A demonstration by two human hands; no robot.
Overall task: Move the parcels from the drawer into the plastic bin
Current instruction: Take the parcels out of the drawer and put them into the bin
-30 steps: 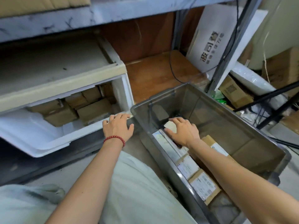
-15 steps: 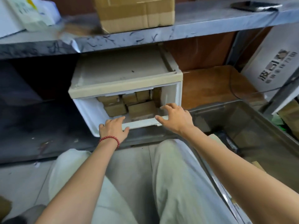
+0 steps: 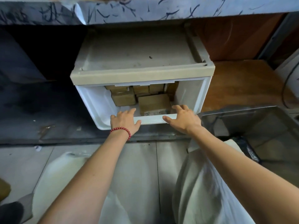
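A white plastic drawer (image 3: 152,119) stands pulled out of its beige-topped cabinet (image 3: 139,54). Several brown cardboard parcels are stacked at its back, and one labelled parcel (image 3: 153,102) lies near the front. My left hand (image 3: 123,121), with a red bead bracelet, grips the drawer's front rim, fingers inside and thumb outside. My right hand (image 3: 184,120) rests on the rim further right, its fingers spread over the edge beside the front parcel. The clear grey plastic bin (image 3: 242,110) sits at the right, mostly out of view.
A marbled shelf (image 3: 161,10) overhangs the cabinet. A brown wooden board (image 3: 242,83) lies behind the bin. Dark open space (image 3: 40,62) is left of the cabinet. My knees in pale trousers (image 3: 202,183) are below, over a tiled floor.
My right hand left the bin and came across to the drawer's front rim. My view swung left from the bin to the drawer. The left hand stayed on the rim.
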